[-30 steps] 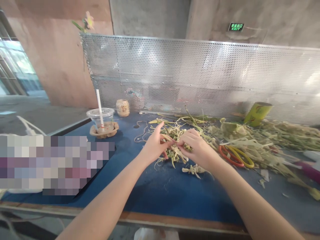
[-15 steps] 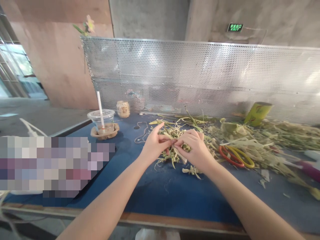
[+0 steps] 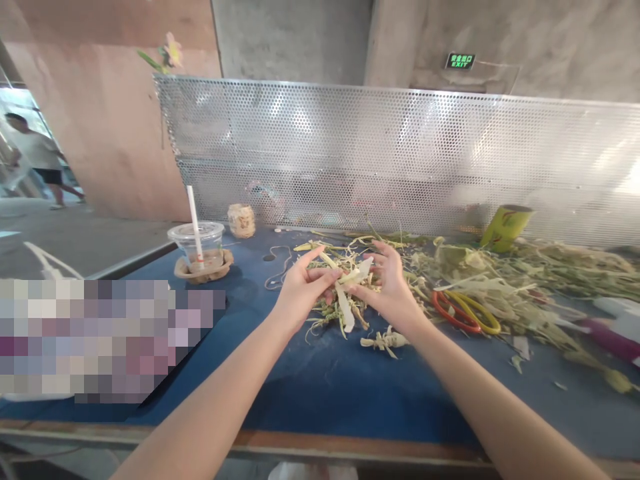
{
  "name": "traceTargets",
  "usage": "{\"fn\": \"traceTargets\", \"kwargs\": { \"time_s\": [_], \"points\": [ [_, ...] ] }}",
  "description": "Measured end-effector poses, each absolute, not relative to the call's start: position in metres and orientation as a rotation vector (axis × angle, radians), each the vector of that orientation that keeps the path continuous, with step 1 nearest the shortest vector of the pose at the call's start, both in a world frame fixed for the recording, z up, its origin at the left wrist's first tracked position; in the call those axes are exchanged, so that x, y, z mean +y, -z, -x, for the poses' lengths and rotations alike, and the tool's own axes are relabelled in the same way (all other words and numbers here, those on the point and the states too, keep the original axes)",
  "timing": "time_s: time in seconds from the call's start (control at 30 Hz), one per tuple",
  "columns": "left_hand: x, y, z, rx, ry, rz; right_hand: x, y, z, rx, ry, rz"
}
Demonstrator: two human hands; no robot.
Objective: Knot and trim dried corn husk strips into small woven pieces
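Blue covers the desk (image 3: 310,400), which is backed by a perforated metal screen (image 3: 350,147). At the far left, beyond it, a person (image 3: 37,153) is seen. On the desk, a clear cup (image 3: 185,237) with a white straw (image 3: 193,213) is held in a cardboard holder (image 3: 219,269); just behind it and to its right, a jar (image 3: 241,221) is set near the screen.

By the left hand (image 3: 303,287), pale strips (image 3: 345,308) are held, pinched narrowly between thumb and fingers, above a loose pile (image 3: 319,317) of dried scraps. The strips are crossed at that grip: one end is hung down toward the near edge of the desk, another is slanted up and rightward into the gap between the hands. They are thus placed just right of the left fingertips, the left hand being the nearer. By the right hand (image 3: 393,290) they are faced from the other side, its grip held wide with fingers spread; whether its thumb is touching them cannot be told for sure.

Below that hand a small bundle (image 3: 389,341) is seen. Farther right are placed red and yellow handles (image 3: 467,327), then a tilted yellow can (image 3: 506,227) behind a heap of stalks (image 3: 550,267).
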State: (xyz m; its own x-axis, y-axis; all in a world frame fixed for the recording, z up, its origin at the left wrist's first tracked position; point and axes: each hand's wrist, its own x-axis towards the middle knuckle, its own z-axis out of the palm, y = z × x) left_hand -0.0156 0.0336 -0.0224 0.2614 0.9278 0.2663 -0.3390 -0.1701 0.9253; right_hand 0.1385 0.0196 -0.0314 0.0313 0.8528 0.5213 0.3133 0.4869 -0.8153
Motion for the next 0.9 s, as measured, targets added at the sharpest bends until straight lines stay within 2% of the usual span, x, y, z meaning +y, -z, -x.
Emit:
{"fn": "traceTargets", "kwargs": {
  "time_s": [0.1,0.2,0.47,0.9],
  "points": [
    [0.032,0.021,0.016,0.641,-1.277,-1.274,0.022,0.035,-0.134,-1.573,-1.05,0.927],
    [0.03,0.021,0.014,0.673,-1.291,-1.282,0.02,0.036,-0.13,-1.603,-1.206,0.78],
    [0.03,0.026,0.01,0.683,-1.411,-1.409,0.013,0.026,-0.131,-1.565,-1.119,0.857],
    [0.03,0.023,0.012,0.634,-1.321,-1.435,0.02,0.028,-0.138,-1.518,-0.915,0.991]
  ]
}}
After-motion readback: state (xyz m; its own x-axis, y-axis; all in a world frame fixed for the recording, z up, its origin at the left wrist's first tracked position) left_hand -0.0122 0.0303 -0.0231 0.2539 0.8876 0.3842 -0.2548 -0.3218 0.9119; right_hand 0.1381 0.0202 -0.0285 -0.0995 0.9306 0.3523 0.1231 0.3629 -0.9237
